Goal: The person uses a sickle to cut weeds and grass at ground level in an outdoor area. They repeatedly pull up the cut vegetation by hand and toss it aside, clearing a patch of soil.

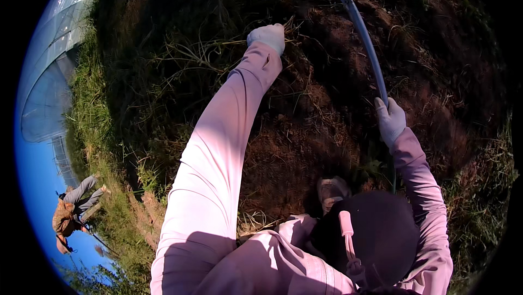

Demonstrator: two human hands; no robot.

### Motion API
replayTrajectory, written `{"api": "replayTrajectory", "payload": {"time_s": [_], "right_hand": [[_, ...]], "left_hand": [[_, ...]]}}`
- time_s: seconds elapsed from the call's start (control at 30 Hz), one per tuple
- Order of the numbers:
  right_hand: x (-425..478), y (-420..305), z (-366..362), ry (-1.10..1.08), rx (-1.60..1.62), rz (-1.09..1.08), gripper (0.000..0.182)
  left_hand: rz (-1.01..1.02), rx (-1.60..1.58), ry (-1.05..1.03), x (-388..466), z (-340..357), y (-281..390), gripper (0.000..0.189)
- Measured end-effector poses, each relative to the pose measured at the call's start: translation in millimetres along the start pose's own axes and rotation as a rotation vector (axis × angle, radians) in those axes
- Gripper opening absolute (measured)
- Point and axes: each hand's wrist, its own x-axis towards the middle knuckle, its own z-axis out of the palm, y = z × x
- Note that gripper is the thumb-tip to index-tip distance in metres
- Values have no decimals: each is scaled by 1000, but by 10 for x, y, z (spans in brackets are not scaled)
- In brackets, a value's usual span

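Observation:
My left hand [266, 37], in a white knit glove, is closed in a fist around thin plant stems [229, 43]. Stems trail out of it to the left, and dry straw-coloured ends show just to its right. My right hand [391, 118], gloved in white too, grips a long blue-grey pole [365, 39]. The pole runs up and away across the soil and looks curved in this lens. Its far end reaches the shaded ground near the top of the view; whether a tool head is fixed there I cannot tell.
Around my hands lies reddish-brown soil [302, 152] with weeds and dry stalks. A shoe [333, 191] shows below. At far left stands a plastic-covered greenhouse [61, 41] beyond a strip of green grass [92, 115]. Another person [69, 213] bends with a long-handled tool at lower left.

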Motion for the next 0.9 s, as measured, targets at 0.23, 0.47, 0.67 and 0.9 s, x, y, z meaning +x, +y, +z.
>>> {"api": "replayTrajectory", "payload": {"time_s": [0.23, 0.47, 0.67, 0.9], "right_hand": [[-365, 108, -16, -140, -224, 65, 39], [-258, 141, 34, 91, 222, -127, 35], [-188, 95, 171, -63, -198, 70, 37], [-194, 67, 168, -43, -212, -16, 38]], "left_hand": [[14, 21, 5, -39, 41, -11, 33], [-1, 6, 12, -32, 50, -15, 32], [-14, 12, 39, -63, 67, -51, 31], [-23, -48, 72, -63, 107, -72, 27]]}}
